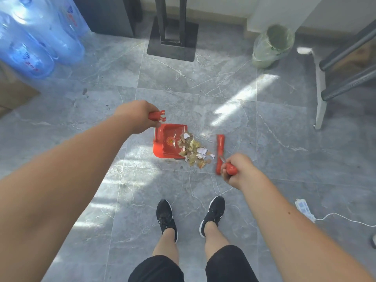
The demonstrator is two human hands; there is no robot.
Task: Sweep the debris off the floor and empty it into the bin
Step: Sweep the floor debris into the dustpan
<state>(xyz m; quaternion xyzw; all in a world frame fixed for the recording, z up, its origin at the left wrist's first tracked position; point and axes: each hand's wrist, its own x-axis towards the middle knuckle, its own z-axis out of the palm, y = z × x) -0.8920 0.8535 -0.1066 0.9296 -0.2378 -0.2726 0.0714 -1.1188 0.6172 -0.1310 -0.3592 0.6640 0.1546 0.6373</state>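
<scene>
A red dustpan [165, 141] rests on the grey tiled floor, mouth facing right. My left hand [136, 116] grips the top of its upright red handle. A pile of debris [192, 150], scraps of paper and yellowish bits, lies partly on the pan's lip and partly on the floor beside it. Just right of the pile stands the red broom head [220, 148]. My right hand [238, 171] is closed around the broom's red handle end. The bin [271, 45], lined with a pale green bag, stands at the far right by the wall.
Blue water jugs [34, 35] lie at the far left. A black stand base [172, 38] sits at the far centre. A white chair leg [320, 90] and dark bars are on the right. A white power strip [304, 209] with cord lies at lower right. My feet are near the bottom.
</scene>
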